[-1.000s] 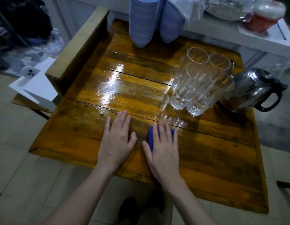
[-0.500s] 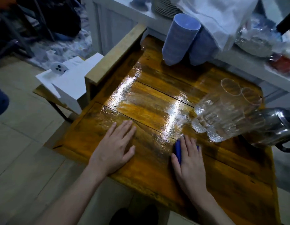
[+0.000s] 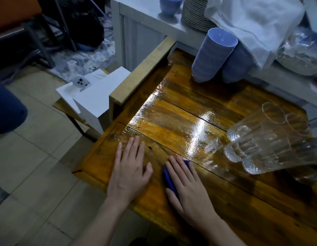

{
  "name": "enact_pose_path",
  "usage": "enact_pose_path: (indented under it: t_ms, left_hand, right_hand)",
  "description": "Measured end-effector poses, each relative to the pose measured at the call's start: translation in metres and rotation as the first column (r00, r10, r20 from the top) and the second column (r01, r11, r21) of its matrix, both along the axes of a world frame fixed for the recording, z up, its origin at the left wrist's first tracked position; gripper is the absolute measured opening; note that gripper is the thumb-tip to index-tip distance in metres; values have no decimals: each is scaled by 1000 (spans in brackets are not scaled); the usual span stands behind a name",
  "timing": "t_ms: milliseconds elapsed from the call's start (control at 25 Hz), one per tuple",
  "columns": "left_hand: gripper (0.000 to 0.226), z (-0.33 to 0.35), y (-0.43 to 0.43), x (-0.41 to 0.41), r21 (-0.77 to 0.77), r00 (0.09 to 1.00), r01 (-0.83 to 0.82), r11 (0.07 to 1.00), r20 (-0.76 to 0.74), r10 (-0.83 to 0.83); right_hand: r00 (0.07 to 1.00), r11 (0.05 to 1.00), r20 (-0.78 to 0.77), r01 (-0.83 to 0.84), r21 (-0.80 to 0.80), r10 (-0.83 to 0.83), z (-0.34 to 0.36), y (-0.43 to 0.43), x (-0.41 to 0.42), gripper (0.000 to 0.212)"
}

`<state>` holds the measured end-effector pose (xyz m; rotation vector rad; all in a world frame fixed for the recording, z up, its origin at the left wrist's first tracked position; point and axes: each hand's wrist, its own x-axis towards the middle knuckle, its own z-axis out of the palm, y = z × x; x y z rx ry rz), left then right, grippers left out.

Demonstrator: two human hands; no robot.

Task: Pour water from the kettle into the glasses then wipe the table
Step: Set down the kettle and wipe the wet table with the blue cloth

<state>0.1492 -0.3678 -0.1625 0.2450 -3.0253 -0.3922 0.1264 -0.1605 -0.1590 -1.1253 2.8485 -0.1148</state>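
Wooden table point(image 3: 175, 121) glistens wet beside tiled floor point(image 3: 33, 166), glasses point(image 3: 264, 139) standing right.

Bare forearms point(image 3: 102, 222), left hand point(image 3: 129, 173), right hand point(image 3: 187, 189)

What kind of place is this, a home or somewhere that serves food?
Probably a small eatery or canteen, though I can't be sure. There are stacked blue bowls, a tall pile of plates on the white counter, and several glasses on a wet wooden table.
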Motion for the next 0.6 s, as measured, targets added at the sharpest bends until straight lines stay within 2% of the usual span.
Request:
enact_pose_path:
  t_ms: [40,80,160,240,480,600]
  left_hand:
    - [62,-1,0,0,0,1000,5,1000,1,-5]
    - [62,-1,0,-1,1,1000,8,1000,3,-8]
    - [62,-1,1,-1,1,1000,12,1000,8,-12]
    - [62,-1,1,-1,1,1000,11,1000,15,-11]
    - [62,0,1,-2,-3,999,9,1000,37,-8]
    - [62,1,1,-2,-27,999,12,1000,51,-11]
  right_hand:
    - [1000,1000,-17,-12,9,12,-1,10,-1,64]
    - [998,999,-26,51,-8,-51,-2,17,-7,66]
    - [949,947,0,314,-62,-315,-3,18,-32,68]
    - [886,882,12,464,-85,-464,-3,2,-64,68]
    - [937,932,-16,345,-110,-348,-3,-78,-111,64]
    - [983,978,15,183,-95,-183,0,-79,-100,65]
